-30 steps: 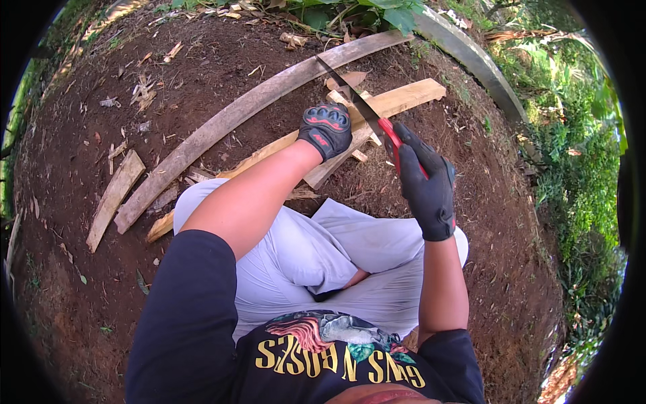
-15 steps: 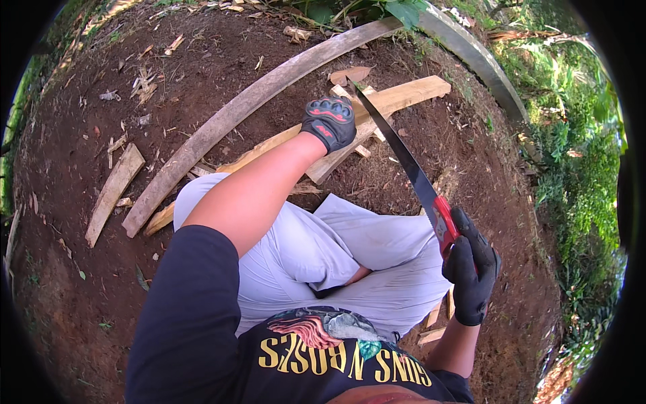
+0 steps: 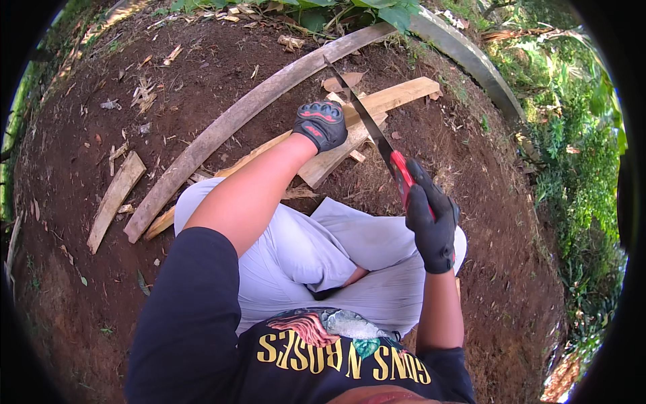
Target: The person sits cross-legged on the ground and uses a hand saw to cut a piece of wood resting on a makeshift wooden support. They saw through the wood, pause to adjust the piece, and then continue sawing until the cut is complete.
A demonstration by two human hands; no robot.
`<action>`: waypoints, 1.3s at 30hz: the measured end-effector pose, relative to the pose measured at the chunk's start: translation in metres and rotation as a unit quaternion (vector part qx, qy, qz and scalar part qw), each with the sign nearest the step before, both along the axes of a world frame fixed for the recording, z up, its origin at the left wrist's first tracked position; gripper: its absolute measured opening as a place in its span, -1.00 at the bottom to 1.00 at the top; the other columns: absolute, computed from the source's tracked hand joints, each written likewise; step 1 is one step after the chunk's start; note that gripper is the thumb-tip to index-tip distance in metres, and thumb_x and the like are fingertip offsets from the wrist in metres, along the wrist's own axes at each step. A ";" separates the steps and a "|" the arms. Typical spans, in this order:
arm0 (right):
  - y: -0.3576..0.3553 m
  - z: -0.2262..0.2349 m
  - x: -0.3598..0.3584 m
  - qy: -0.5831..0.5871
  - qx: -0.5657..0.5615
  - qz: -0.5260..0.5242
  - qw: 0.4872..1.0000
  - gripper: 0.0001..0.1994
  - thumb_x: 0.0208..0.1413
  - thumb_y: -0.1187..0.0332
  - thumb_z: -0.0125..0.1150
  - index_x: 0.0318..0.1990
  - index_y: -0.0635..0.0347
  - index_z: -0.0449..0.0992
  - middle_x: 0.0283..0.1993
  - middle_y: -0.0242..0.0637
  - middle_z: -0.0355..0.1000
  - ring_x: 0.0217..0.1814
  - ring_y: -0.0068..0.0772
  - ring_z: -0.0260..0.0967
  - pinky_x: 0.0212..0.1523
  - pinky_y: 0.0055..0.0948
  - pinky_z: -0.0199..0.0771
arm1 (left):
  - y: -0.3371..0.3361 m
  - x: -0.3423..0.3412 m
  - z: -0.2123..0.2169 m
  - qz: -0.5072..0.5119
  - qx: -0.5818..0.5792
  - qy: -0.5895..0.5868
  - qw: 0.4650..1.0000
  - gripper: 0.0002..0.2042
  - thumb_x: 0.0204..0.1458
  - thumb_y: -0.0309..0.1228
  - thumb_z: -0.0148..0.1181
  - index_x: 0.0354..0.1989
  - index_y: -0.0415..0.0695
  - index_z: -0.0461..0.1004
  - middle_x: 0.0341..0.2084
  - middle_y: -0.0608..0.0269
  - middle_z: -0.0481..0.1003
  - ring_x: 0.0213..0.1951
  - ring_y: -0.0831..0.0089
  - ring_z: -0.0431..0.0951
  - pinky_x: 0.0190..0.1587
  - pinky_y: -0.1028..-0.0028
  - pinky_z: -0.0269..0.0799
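Observation:
My right hand (image 3: 432, 215), in a black glove, is closed around the red handle of a hand saw (image 3: 369, 122). The saw's dark blade points away and to the left, lying across a long pale wooden plank (image 3: 400, 95). My left hand (image 3: 321, 126), in a black glove with red trim, is closed over the same plank just left of the blade. Its fingertips are hidden beneath the knuckles. Under the plank, a shorter wooden block (image 3: 330, 161) lies crosswise on the ground. The plank's near end runs behind my left forearm.
A long weathered board (image 3: 232, 118) curves across the soil beyond the plank. Left of it lies a short wood offcut (image 3: 116, 200). A dry brown leaf (image 3: 342, 82) sits near the saw tip. Wood chips dot the soil, and green plants (image 3: 572, 175) line the right.
My right hand has pushed the saw forward and to the left, so the tip reaches farther past the plank. My left hand keeps its grip, shifting only slightly.

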State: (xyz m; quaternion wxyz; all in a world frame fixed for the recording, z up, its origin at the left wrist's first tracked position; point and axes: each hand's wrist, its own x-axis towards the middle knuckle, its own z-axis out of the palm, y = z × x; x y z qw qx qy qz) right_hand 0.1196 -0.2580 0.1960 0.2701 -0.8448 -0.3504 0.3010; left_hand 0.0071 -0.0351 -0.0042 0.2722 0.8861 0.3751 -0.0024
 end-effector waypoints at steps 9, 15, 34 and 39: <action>-0.061 0.099 -0.010 -0.040 -0.016 0.006 0.999 -0.62 0.36 0.40 0.14 0.27 0.32 0.59 0.09 -0.12 0.67 -0.22 -0.56 0.54 -0.12 -0.44 0.55 | -0.032 0.007 0.011 -0.049 0.028 0.001 0.998 -0.77 0.00 -0.33 0.16 -0.29 -0.17 0.66 -0.29 -0.07 0.67 -0.23 -0.01 0.71 -0.15 0.02 0.60; -0.048 0.099 -0.027 0.034 -0.031 -0.073 0.996 -0.63 0.36 0.45 0.14 0.26 0.32 0.58 0.18 0.00 0.63 0.26 -0.20 0.58 0.28 -0.21 0.50 | -0.029 0.006 0.005 -0.052 0.052 0.020 0.997 -0.73 0.01 -0.30 0.14 -0.26 -0.15 0.69 -0.27 -0.07 0.69 -0.21 0.01 0.72 -0.14 0.04 0.60; -0.018 0.044 -0.021 -0.009 -0.007 0.002 1.000 -0.61 0.39 0.33 0.11 0.30 0.20 0.58 0.23 -0.01 0.61 0.25 -0.20 0.60 0.28 -0.27 0.50 | -0.023 -0.005 -0.002 -0.036 0.019 0.018 0.999 -0.74 -0.02 -0.27 0.13 -0.36 -0.14 0.71 -0.34 -0.09 0.69 -0.28 0.01 0.73 -0.20 0.06 0.60; -0.055 0.112 -0.032 -0.009 -0.027 -0.016 0.999 -0.60 0.39 0.35 0.06 0.30 0.21 0.58 0.21 -0.02 0.62 0.19 -0.28 0.60 0.26 -0.27 0.50 | -0.031 -0.001 -0.002 -0.037 0.030 -0.010 0.999 -0.74 -0.02 -0.28 0.13 -0.37 -0.14 0.71 -0.35 -0.10 0.69 -0.29 0.01 0.73 -0.21 0.05 0.59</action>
